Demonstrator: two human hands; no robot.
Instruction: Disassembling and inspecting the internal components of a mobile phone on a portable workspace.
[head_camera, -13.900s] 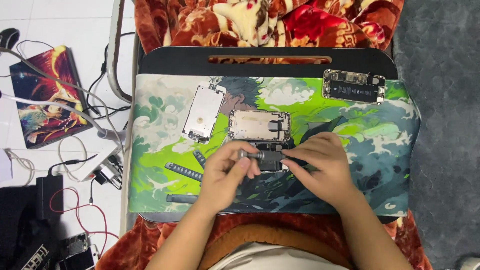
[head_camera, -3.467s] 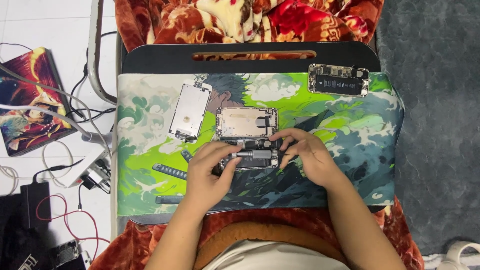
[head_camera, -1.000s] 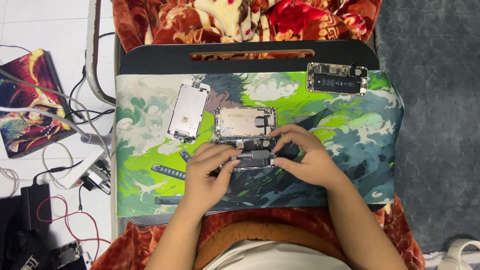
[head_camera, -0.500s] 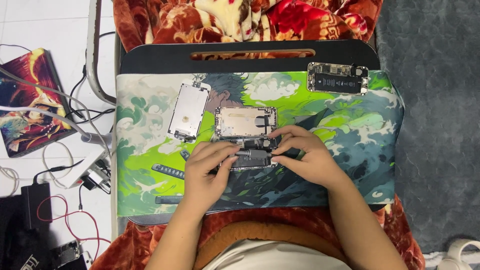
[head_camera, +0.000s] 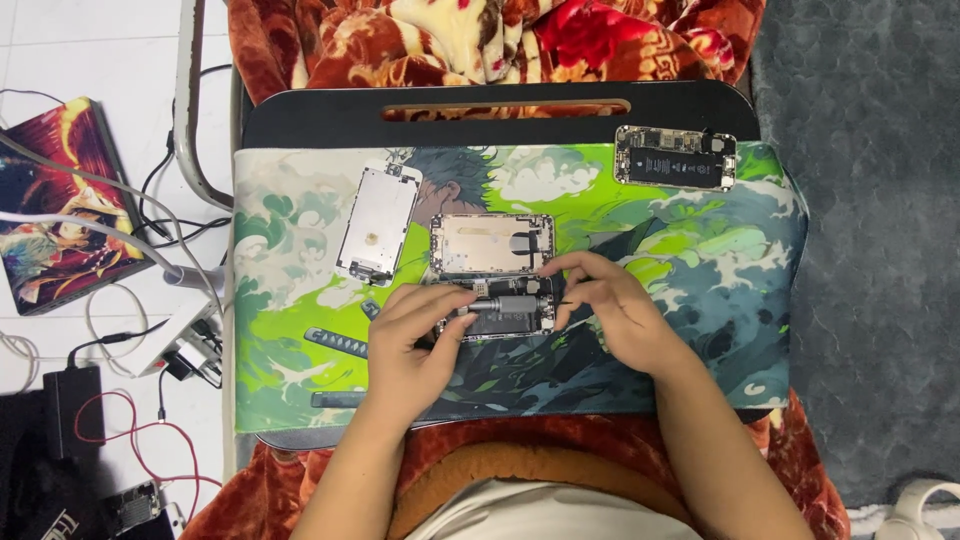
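An opened phone body lies in the middle of a green printed mat, its lower part under my hands. My left hand presses on the phone's lower left and pinches one end of a small grey screwdriver that lies across it. My right hand holds the screwdriver's other end, fingertips curled at the phone's lower right edge. A detached phone screen lies face down to the left of the phone.
A second opened phone with a black battery sits at the mat's far right. The mat rests on a black lap desk over a red patterned blanket. Cables, a charger and a colourful board lie on the white floor at left.
My hands stay on the phone's lower part with only slight finger shifts. Compared with the oldest frame, the camera view has drifted a little and my hands sit lower on the phone.
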